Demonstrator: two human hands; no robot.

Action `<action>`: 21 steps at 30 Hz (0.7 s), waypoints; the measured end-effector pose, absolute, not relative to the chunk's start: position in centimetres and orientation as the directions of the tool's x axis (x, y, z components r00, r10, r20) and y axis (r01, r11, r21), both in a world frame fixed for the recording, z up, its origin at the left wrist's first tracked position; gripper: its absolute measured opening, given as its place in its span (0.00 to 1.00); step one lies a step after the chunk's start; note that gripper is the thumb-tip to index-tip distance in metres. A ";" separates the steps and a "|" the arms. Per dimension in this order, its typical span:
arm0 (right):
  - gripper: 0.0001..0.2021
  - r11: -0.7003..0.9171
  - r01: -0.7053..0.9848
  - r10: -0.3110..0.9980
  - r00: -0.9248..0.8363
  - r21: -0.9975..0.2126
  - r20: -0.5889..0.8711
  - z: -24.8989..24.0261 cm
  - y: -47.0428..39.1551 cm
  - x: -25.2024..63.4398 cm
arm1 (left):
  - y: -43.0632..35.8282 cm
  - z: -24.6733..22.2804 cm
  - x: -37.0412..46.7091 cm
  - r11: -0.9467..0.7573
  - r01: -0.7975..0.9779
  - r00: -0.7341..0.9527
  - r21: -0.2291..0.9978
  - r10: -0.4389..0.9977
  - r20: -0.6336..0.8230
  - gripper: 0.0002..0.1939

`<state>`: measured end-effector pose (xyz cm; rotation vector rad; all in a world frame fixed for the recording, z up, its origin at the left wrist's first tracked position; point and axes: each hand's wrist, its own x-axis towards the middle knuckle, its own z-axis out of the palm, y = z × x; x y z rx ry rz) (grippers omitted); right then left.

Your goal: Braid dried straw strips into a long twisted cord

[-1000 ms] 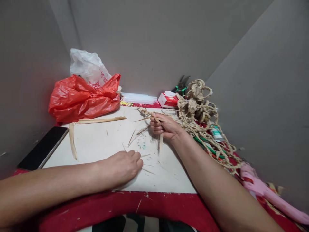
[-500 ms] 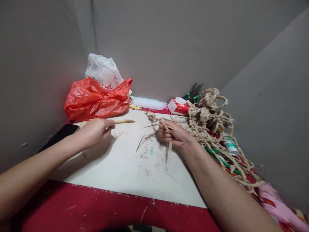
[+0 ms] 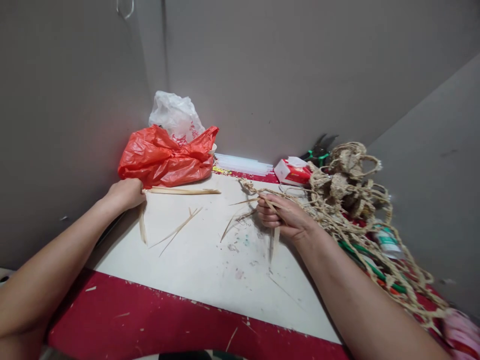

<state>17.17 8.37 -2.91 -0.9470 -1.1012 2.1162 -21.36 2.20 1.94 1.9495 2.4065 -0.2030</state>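
Note:
My right hand [image 3: 279,214] is closed around a plaited straw cord [image 3: 270,191], with loose straw ends poking out past the fingers. A flat pale straw strip [image 3: 276,240] hangs below that hand. At the left edge of the white board, my left hand [image 3: 127,194] is curled with its fingertips hidden, at the near end of a bundle of straw strips [image 3: 183,190]. Another strip [image 3: 143,227] lies bent downward just beside this hand; whether the fingers grip it I cannot tell. Thin straw pieces [image 3: 178,230] lie between my hands.
The white board [image 3: 195,270] rests on a red tabletop [image 3: 150,315] strewn with straw scraps. Behind are a red plastic bag [image 3: 165,160], white sticks [image 3: 243,164], a tissue pack [image 3: 292,171] and green-handled pliers [image 3: 318,155]. A coiled straw braid [image 3: 345,185] is heaped at right.
My left hand has moved left, off the middle of the straw bundle to its end, uncovering more strips. My right hand keeps its grip. The whole view has shifted slightly.

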 end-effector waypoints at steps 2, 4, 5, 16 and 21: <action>0.17 -0.492 -0.147 0.748 -0.575 -0.858 -0.330 -2.8 8.2 17.0 | 1.7 2.2 -21.0 0.176 0.982 -0.182 -0.073 0.980 -0.084 0.12; 0.17 -0.489 -0.132 0.756 -0.558 -0.862 -0.343 -2.6 8.1 16.8 | 1.2 2.4 -20.7 0.158 0.985 -0.162 -0.074 0.986 -0.049 0.12; 0.18 -0.484 -0.119 0.760 -0.549 -0.867 -0.348 -2.5 8.0 16.7 | 1.1 2.5 -20.5 0.150 0.986 -0.152 -0.071 0.988 -0.035 0.12; 0.20 -0.494 -0.058 0.755 -0.524 -0.868 -0.395 -3.3 8.0 16.6 | 2.3 2.3 -18.7 0.095 0.900 -0.136 0.424 0.989 0.066 0.07; 0.21 -0.491 -0.027 0.717 -0.579 -0.870 -0.387 -3.3 7.8 16.3 | 3.5 3.9 -13.7 0.036 0.258 0.118 0.966 0.991 -0.068 0.06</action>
